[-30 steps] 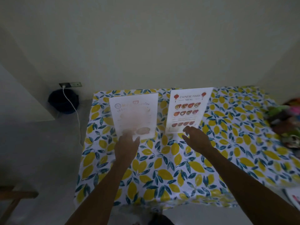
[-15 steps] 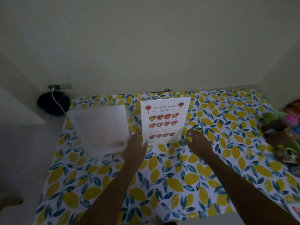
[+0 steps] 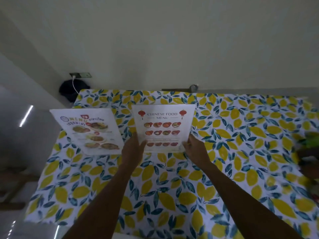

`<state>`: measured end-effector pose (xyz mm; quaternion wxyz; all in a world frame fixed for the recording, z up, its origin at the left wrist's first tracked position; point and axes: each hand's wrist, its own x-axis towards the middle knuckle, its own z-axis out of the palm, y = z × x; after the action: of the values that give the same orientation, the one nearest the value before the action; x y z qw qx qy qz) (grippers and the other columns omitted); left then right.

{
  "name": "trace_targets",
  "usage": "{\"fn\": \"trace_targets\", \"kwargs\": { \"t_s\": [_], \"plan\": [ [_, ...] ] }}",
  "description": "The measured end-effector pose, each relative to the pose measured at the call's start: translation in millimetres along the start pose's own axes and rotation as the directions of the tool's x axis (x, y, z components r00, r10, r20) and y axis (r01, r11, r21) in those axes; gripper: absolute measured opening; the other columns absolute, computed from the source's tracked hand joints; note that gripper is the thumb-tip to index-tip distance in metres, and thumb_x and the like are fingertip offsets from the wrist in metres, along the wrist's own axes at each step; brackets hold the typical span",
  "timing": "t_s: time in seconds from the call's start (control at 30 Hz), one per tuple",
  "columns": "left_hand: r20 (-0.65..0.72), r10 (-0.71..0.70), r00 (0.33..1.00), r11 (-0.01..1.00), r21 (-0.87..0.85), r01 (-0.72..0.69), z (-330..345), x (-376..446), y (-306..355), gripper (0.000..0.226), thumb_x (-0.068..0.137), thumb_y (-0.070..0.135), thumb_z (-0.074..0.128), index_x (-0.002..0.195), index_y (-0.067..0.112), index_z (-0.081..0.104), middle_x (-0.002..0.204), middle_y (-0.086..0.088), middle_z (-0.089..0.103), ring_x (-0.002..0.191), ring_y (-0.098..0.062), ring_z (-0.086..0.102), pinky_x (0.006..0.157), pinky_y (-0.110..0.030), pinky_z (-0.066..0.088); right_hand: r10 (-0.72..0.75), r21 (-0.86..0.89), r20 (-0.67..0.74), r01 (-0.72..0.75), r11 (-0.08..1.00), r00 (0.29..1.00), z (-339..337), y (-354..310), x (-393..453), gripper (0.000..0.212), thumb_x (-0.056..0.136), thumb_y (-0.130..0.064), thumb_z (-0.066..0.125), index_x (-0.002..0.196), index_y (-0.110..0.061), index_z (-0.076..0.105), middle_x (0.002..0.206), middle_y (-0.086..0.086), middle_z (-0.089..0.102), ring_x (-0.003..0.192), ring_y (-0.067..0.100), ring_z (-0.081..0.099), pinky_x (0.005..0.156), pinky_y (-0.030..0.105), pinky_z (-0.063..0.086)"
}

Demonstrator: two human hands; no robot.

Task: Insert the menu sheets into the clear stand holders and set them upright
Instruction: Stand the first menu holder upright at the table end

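The left hand (image 3: 133, 148) has been moved off the Thai menu stand (image 3: 88, 131) at far left, and both hands, the right hand (image 3: 194, 149) included, are now clamped on the upright Chinese food menu stand (image 3: 164, 128) mid-desk, indicating final positioning on the lemon-patterned desk (image 3: 241, 152).

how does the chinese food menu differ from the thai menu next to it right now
The white Chinese food menu sheet is gripped at its lower corners by the left hand and right hand; the white Thai menu sheet has no hand on it. The Chinese one faces the camera squarely; the Thai one sits skewed. Chinese dishes form neat rows, Thai dishes scatter. Both are on the lemon-print tablecloth.
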<state>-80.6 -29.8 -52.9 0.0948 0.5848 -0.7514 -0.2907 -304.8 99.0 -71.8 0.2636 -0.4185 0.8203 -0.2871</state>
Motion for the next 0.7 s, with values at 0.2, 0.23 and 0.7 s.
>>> {"fn": "trace_targets", "kwargs": {
  "t_s": [0.2,0.23,0.7],
  "plan": [
    [-0.038,0.101,0.994,0.995,-0.017,-0.102,-5.2,-15.3,21.4,0.049,0.092,0.049,0.059,0.128,0.018,0.05,0.119,-0.007,0.07,0.105,-0.03,0.068,0.083,-0.045,0.058,-0.007,0.004,-0.086,0.007,1.0,0.996,-27.9,-4.7,-20.9,0.025,0.095,-0.025,0.056,0.112,-0.007,0.059,0.096,0.009,0.07,0.086,0.024,0.065,0.066,0.029,0.044],
    [-0.029,0.117,0.993,0.992,-0.032,-0.118,-5.9,-16.8,26.9,0.051,0.091,0.051,0.058,0.13,0.02,0.049,0.12,-0.006,0.069,0.106,-0.029,0.068,0.085,-0.046,0.057,0.002,-0.006,-0.096,-0.002,1.0,0.995,-35.7,-4.1,-25.7,0.024,0.095,-0.026,0.056,0.108,-0.005,0.058,0.093,0.01,0.069,0.084,0.026,0.065,0.065,0.03,0.044],
    [-0.016,0.448,0.894,0.889,-0.103,-0.447,23.5,-25.1,174.4,0.036,0.09,0.04,0.066,0.12,0.023,0.059,0.107,-0.001,0.074,0.09,-0.025,0.071,0.072,-0.038,0.058,0.072,-0.079,-0.363,-0.108,0.991,0.929,-182.5,37.5,-61.4,0.022,0.093,-0.019,0.06,0.107,-0.003,0.055,0.088,0.015,0.067,0.08,0.031,0.064,0.062,0.031,0.043]
  ]
}}
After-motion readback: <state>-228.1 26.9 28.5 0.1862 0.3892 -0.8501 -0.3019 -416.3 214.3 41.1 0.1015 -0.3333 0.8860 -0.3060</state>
